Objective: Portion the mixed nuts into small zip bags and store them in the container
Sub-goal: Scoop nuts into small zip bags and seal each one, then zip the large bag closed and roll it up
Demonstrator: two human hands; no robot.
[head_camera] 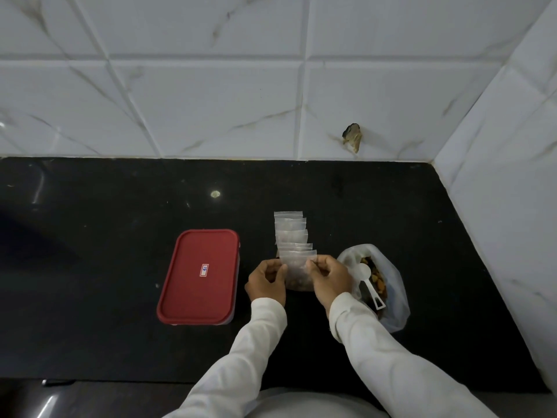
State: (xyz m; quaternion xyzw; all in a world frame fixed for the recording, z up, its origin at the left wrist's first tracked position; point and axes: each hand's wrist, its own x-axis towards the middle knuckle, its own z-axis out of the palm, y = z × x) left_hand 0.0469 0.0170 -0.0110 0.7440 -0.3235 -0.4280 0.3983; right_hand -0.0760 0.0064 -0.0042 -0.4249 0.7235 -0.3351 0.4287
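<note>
- Your container (197,277) sits at the left on the desk (105,212) with its red lid on. I judge it is parked within reach so that filled bags can go in once you open it. The lid hides whatever is inside, and the small label on it is too small to read.
- Your left hand (266,280) pinches the left edge of the small zip bag (297,274), fingers curled onto the film.
- You hold the zip bag between both hands with its mouth upward, probably so nothing spills. I cannot tell whether you are pressing the seal shut or pulling it open. Dark shapes low in it look like nuts, but the film is cloudy.
- Beyond it, the spare zip bags (291,233) lie fanned in an overlapping row running away from you, likely so each one lifts off singly. The overlap hides their count.
- Your right hand (330,277) pinches the bag's top right corner, matching the left.
- The nut bag (398,297) stands open just beside that hand, showing mixed nuts (378,280). The white scoop (369,285) rests in it with the handle toward you, ready for the next portion. Your right sleeve covers its near-left side, so I cannot judge how much remains.
</note>
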